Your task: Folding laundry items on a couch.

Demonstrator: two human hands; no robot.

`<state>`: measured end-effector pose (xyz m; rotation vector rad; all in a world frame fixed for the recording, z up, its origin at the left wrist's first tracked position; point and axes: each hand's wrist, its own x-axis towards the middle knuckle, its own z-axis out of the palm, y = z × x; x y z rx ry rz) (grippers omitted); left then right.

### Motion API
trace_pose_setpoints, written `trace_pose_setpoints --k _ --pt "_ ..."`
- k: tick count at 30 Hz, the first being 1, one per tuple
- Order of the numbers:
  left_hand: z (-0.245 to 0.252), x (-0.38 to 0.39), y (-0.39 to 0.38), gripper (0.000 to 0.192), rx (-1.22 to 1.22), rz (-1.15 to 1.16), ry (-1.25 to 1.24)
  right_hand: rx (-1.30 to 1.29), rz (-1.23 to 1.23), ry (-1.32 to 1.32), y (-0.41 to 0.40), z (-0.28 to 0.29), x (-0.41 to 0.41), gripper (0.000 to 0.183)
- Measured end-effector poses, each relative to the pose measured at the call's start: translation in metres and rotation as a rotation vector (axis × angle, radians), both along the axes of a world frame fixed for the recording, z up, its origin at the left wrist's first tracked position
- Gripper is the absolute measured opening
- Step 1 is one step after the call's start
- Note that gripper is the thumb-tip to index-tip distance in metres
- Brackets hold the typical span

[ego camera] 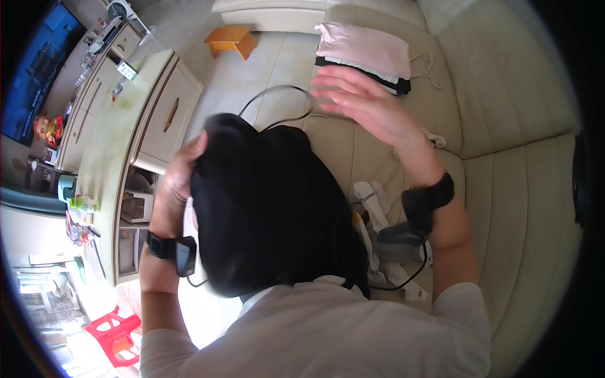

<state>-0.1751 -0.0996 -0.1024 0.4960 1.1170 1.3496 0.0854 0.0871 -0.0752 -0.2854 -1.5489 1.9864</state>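
Note:
A large piece of black cloth (269,198), seemingly a garment, spreads over my lap. Its far left edge is in my left hand (183,167), with fingers partly hidden by the fabric. My right hand (361,104) is raised over the sofa, fingers apart and holding nothing. Just beyond it in the view lies a stack of folded clothes with a pale pink garment (364,49) on top and black and light pieces below. Loose white socks (373,201) and a grey cloth item (397,248) lie on the sofa below my right forearm.
The beige leather sofa (501,198) fills the right side. Left stands a low cabinet table (106,146) with small items on top. A wooden stool (230,40) and a red plastic stool (116,335) are on the floor. A black cable (279,87) loops beyond the cloth.

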Motion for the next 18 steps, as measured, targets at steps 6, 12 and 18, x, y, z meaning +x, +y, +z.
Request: trace_pose_setpoints --k 6,12,18 --pt "-0.099 -0.034 -0.038 0.044 -0.269 0.048 0.202 0.115 0.231 -0.850 -0.031 -0.120 0.021 0.042" --pt "-0.078 -0.025 -0.065 0.038 -0.383 -0.070 0.134 0.083 0.340 -0.619 -0.058 -0.134 0.004 0.037" --pt "0.038 0.029 -0.037 0.030 0.008 -0.230 0.415 0.249 0.350 -0.044 -0.076 -0.068 -0.030 0.031"
